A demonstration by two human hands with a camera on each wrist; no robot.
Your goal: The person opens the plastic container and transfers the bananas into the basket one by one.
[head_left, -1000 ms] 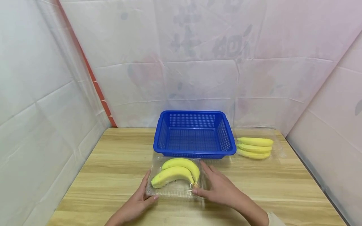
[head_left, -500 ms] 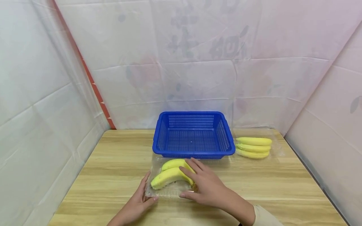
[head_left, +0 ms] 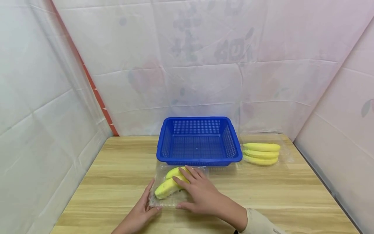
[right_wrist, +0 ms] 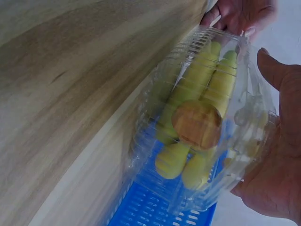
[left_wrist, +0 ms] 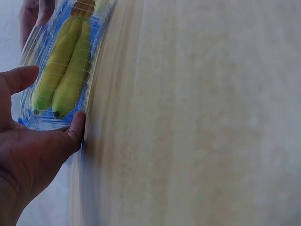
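Observation:
A clear plastic clamshell box [head_left: 172, 202] with two bananas [head_left: 167, 189] in it lies flat on the table, lid down. My left hand [head_left: 141, 208] is at its left end, index finger straight along the side and thumb at the front corner. In the left wrist view the left hand's thumb and a finger touch that end. My right hand [head_left: 201, 193] lies over the lid with fingers spread, hiding the bananas' right part. The right wrist view shows the box [right_wrist: 188, 141] end-on, with the bananas' brown stem end [right_wrist: 197, 125] toward the camera.
Just behind the box stands a blue plastic basket [head_left: 198, 161] with slotted walls. To its right lies a second clear box holding several bananas [head_left: 261, 154]. White sheeting [head_left: 198, 84] hangs around the wooden table [head_left: 122, 169] at the back and sides.
My right hand has moved left from the box's right end to over its lid, covering part of the bananas. My left hand has stayed at the left end.

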